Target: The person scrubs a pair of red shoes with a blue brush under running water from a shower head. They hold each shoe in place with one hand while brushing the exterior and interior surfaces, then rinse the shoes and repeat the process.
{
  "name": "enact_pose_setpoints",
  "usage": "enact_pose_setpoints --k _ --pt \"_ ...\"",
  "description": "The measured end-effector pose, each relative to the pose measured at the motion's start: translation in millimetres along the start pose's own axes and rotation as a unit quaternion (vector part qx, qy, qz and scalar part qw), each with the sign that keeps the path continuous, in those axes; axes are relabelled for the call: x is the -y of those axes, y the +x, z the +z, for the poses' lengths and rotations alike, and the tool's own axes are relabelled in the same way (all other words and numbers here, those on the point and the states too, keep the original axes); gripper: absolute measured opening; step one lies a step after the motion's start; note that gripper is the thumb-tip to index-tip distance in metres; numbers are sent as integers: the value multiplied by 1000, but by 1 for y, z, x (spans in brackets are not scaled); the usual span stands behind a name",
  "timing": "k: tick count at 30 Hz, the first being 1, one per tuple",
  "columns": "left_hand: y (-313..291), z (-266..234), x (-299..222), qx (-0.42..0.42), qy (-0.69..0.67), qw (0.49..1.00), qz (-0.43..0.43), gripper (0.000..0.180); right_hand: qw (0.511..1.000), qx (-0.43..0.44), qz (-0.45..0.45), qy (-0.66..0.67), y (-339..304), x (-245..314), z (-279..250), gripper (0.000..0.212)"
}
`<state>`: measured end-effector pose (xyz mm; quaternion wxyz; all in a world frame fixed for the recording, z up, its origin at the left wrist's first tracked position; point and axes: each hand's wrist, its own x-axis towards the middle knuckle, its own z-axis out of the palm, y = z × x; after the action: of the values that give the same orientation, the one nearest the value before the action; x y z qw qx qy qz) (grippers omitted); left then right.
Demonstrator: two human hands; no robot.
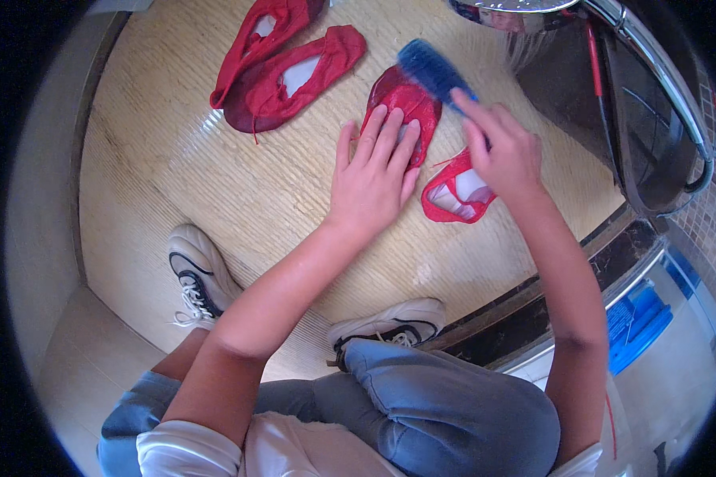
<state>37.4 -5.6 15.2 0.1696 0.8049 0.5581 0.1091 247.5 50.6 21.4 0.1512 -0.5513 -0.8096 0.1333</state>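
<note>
My left hand [376, 171] lies flat with its fingers spread over a wet-looking red cloth slipper [410, 99], pressing it against the floor. In my right hand [501, 147] is the handle of a blue scrubbing brush [433, 67]. The brush head, somewhat blurred, lies over the toe end of that slipper; whether its bristles touch is hidden. Beside my right hand, partly covered by it, rests another red slipper [445, 199] with a pale lining. A further pair, a red slipper [302, 79] and a red slipper [254, 40], lies to the far left.
Ridged beige floor [239, 175] spreads under everything. A chrome shower head [517, 12] and its metal pipe [652, 71] stand at the far right. A dark raised edge [525, 318] runs along the right, with a blue plastic item [640, 326] beyond it. My shoe [203, 270] is planted nearby.
</note>
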Motion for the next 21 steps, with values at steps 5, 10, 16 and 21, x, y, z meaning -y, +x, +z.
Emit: enact_pose_setpoints --k 5,10,16,21 --pt "-1 6 6 -21 -75 997 24 66 1000 -6 17 13 -7 12 0 45" --pt "27 17 8 -69 -82 992 63 66 998 0 39 -48 -4 3 -8 43" --pt "88 9 6 -103 -28 990 92 53 988 -84 123 39 13 0 -6 40" --pt "67 17 11 -82 -60 991 87 54 993 -53 97 33 12 5 -2 38"
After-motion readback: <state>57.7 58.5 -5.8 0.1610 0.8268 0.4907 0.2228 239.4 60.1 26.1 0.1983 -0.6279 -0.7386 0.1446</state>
